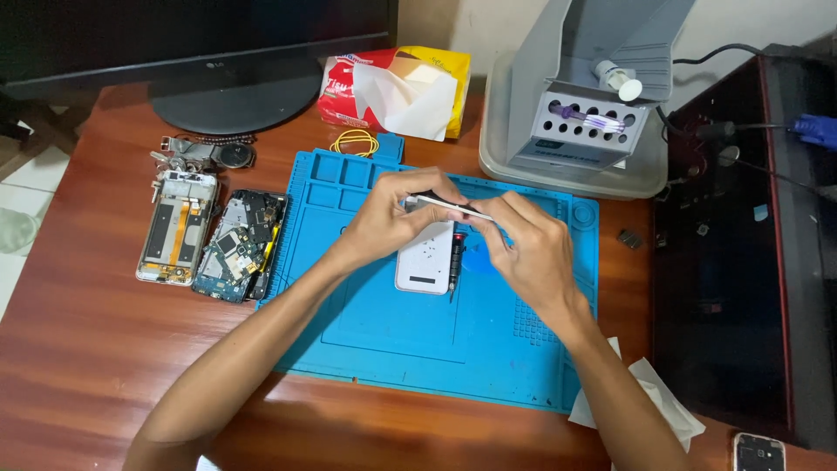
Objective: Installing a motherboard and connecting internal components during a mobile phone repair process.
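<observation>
Both my hands hold a thin white phone part (449,206) edge-on above a blue repair mat (384,336). My left hand (397,214) grips its left end and my right hand (523,244) pinches its right end. Under the hands a white phone panel (425,262) lies on the mat with several tiny screws on it. A red and black screwdriver (455,260) rests beside that panel, and a blue pick (478,260) lies just right of it.
Two opened phones (177,228) (240,246) with bare boards lie left of the mat, with keys (205,154) behind them. At the back are a monitor stand (235,98), a tissue pack (392,90), rubber bands (356,142) and a grey tool holder (584,126). A dark unit (741,262) stands at right.
</observation>
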